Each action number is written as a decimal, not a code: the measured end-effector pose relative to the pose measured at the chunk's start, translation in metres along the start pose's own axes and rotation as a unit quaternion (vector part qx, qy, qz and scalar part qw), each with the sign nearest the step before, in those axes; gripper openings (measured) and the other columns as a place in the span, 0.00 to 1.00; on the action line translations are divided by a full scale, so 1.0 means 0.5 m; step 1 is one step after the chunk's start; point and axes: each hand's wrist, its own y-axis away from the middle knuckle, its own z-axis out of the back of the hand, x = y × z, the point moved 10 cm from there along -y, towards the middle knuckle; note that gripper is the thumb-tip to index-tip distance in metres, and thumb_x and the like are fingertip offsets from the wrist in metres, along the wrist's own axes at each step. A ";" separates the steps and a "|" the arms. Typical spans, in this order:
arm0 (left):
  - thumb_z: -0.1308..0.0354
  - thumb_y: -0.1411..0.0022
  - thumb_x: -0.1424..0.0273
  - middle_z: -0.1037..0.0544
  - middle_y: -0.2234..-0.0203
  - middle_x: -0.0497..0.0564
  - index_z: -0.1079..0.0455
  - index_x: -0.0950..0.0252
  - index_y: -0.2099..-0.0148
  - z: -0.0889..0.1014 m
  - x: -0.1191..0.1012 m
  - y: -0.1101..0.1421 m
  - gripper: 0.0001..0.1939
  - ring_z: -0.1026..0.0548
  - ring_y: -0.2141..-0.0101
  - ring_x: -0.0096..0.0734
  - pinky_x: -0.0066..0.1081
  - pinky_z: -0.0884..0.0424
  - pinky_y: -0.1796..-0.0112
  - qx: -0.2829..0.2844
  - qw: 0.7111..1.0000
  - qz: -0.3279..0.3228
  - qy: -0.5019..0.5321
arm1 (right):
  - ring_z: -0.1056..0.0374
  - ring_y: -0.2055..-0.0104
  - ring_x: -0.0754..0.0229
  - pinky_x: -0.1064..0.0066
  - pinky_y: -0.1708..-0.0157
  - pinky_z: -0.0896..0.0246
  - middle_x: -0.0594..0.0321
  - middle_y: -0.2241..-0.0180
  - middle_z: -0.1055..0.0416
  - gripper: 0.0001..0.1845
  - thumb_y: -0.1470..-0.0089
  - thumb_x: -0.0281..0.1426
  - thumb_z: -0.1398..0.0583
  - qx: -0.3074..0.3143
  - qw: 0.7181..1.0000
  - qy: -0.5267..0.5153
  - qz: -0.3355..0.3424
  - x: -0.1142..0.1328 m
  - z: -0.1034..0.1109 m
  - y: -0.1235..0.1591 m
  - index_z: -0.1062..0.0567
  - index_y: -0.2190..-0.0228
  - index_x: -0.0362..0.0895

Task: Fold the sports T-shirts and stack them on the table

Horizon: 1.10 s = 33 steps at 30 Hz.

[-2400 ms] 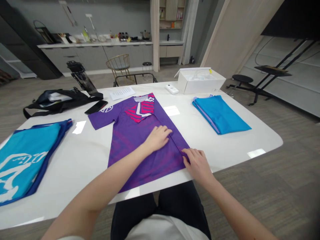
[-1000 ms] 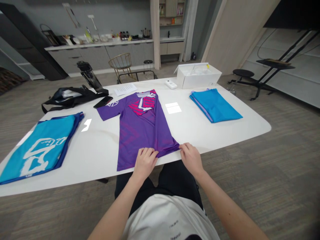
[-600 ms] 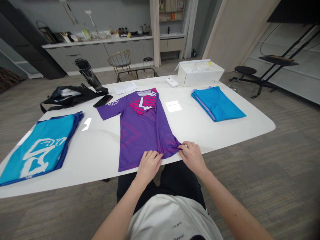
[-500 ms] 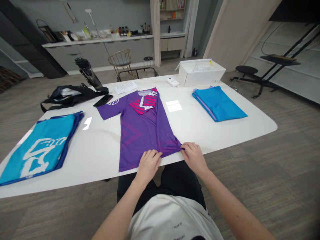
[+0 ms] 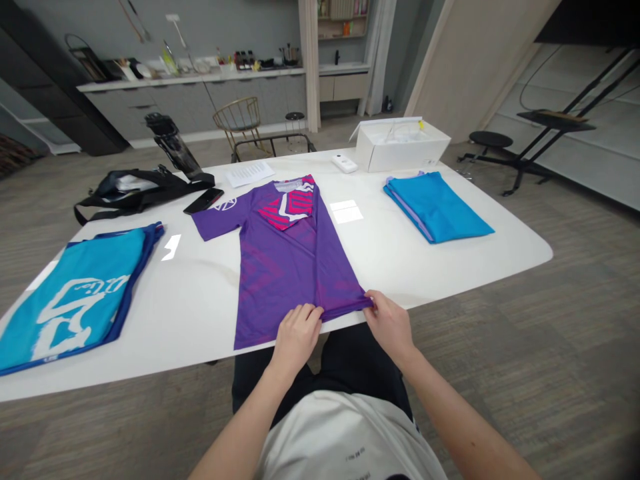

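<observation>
A purple T-shirt (image 5: 280,267) with a pink and white chest print lies on the white table (image 5: 195,300), its collar pointing away from me. Its right side is folded inward over the body, while the left sleeve lies spread out. My left hand (image 5: 299,333) pinches the hem near its middle, at the table's front edge. At the hem's right corner, my right hand (image 5: 389,323) has its thumb and fingers closed on the cloth. Folded blue fabric (image 5: 437,207) rests to the right. A turquoise and navy garment (image 5: 85,293) with white lettering lies at the left.
Beyond the shirt are a black phone (image 5: 204,200), a black bag (image 5: 135,190), a dark bottle (image 5: 173,143) and a printed sheet (image 5: 250,173). A small white device (image 5: 345,163) sits beside an open white box (image 5: 400,150) at the table's far side.
My right hand has shifted slightly right and towards me with the hem corner, and the folded side lies flatter and straighter. The left hand stays at nearly the same spot.
</observation>
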 end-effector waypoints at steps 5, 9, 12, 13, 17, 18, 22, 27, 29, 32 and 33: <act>0.46 0.28 0.66 0.20 0.64 0.52 0.25 0.61 0.49 -0.005 -0.007 0.008 0.11 0.21 0.62 0.38 0.37 0.24 0.60 0.062 0.998 -0.001 0.029 | 0.27 0.65 0.55 0.66 0.61 0.36 0.61 0.67 0.24 0.13 0.37 0.29 0.44 0.075 0.994 0.009 0.072 0.029 0.009 0.008 0.20 0.56 0.47; 0.47 0.27 0.59 0.19 0.64 0.51 0.23 0.59 0.49 0.030 0.031 -0.011 0.15 0.20 0.62 0.35 0.34 0.26 0.60 0.090 0.988 0.024 0.122 | 0.28 0.68 0.58 0.68 0.65 0.37 0.62 0.70 0.26 0.16 0.33 0.41 0.44 0.085 0.994 -0.057 0.050 0.014 0.040 -0.011 0.21 0.53 0.47; 0.49 0.26 0.63 0.20 0.63 0.49 0.23 0.58 0.50 0.061 0.118 -0.065 0.14 0.21 0.63 0.31 0.31 0.27 0.60 0.092 0.980 0.061 0.165 | 0.29 0.72 0.59 0.67 0.67 0.38 0.63 0.71 0.25 0.17 0.32 0.43 0.45 0.113 0.991 -0.069 0.030 -0.003 0.045 -0.078 0.20 0.57 0.48; 0.49 0.26 0.63 0.20 0.62 0.49 0.22 0.58 0.50 0.070 0.158 -0.092 0.14 0.22 0.63 0.32 0.31 0.28 0.60 0.082 0.980 0.073 0.163 | 0.30 0.72 0.59 0.67 0.68 0.39 0.63 0.70 0.24 0.16 0.33 0.42 0.45 0.128 0.989 -0.073 0.030 -0.004 0.041 -0.112 0.20 0.59 0.48; 0.46 0.31 0.65 0.21 0.62 0.51 0.22 0.61 0.53 0.092 0.330 -0.236 0.13 0.23 0.63 0.34 0.33 0.28 0.56 0.028 0.982 0.113 0.146 | 0.29 0.69 0.59 0.68 0.67 0.39 0.63 0.68 0.21 0.14 0.35 0.40 0.43 0.186 0.975 -0.099 0.071 0.013 -0.004 -0.283 0.19 0.62 0.48; 0.45 0.33 0.66 0.21 0.62 0.52 0.22 0.61 0.53 0.090 0.375 -0.276 0.13 0.23 0.62 0.35 0.34 0.28 0.55 0.018 0.982 0.133 0.134 | 0.29 0.69 0.59 0.68 0.67 0.39 0.63 0.69 0.21 0.13 0.36 0.39 0.42 0.198 0.971 -0.104 0.080 0.017 -0.024 -0.331 0.19 0.63 0.48; 0.47 0.33 0.63 0.20 0.54 0.57 0.24 0.61 0.48 0.046 0.533 -0.418 0.16 0.23 0.53 0.45 0.43 0.29 0.49 0.044 0.973 0.223 0.049 | 0.29 0.69 0.60 0.69 0.64 0.38 0.64 0.68 0.21 0.11 0.38 0.37 0.40 0.207 0.968 -0.110 0.085 0.020 -0.121 -0.538 0.18 0.62 0.47; 0.51 0.29 0.57 0.25 0.45 0.66 0.30 0.64 0.42 -0.033 0.655 -0.529 0.22 0.27 0.44 0.58 0.56 0.34 0.45 0.096 0.951 0.291 -0.040 | 0.28 0.57 0.55 0.65 0.52 0.36 0.56 0.58 0.22 0.14 0.37 0.30 0.43 0.158 0.981 -0.041 0.101 0.039 -0.235 -0.784 0.19 0.54 0.45; 0.51 0.29 0.55 0.27 0.43 0.69 0.31 0.66 0.41 -0.056 0.684 -0.553 0.24 0.29 0.43 0.61 0.56 0.34 0.45 0.104 0.946 0.301 -0.062 | 0.30 0.50 0.51 0.60 0.47 0.37 0.52 0.52 0.25 0.18 0.36 0.30 0.44 0.150 0.984 -0.016 0.094 0.049 -0.276 -0.862 0.21 0.48 0.47; 0.52 0.29 0.52 0.28 0.43 0.71 0.30 0.68 0.44 -0.080 0.712 -0.571 0.26 0.30 0.42 0.63 0.56 0.35 0.45 0.110 0.943 0.303 -0.080 | 0.39 0.39 0.42 0.45 0.42 0.40 0.51 0.41 0.33 0.22 0.34 0.34 0.47 0.153 0.986 0.027 0.062 0.049 -0.337 -0.951 0.25 0.43 0.54; 0.52 0.29 0.51 0.28 0.43 0.70 0.29 0.67 0.45 -0.087 0.717 -0.574 0.26 0.30 0.42 0.63 0.56 0.35 0.45 0.117 0.943 0.302 -0.079 | 0.42 0.37 0.40 0.40 0.42 0.42 0.52 0.38 0.36 0.22 0.33 0.36 0.48 0.159 0.985 0.040 0.055 0.046 -0.357 -0.973 0.26 0.41 0.56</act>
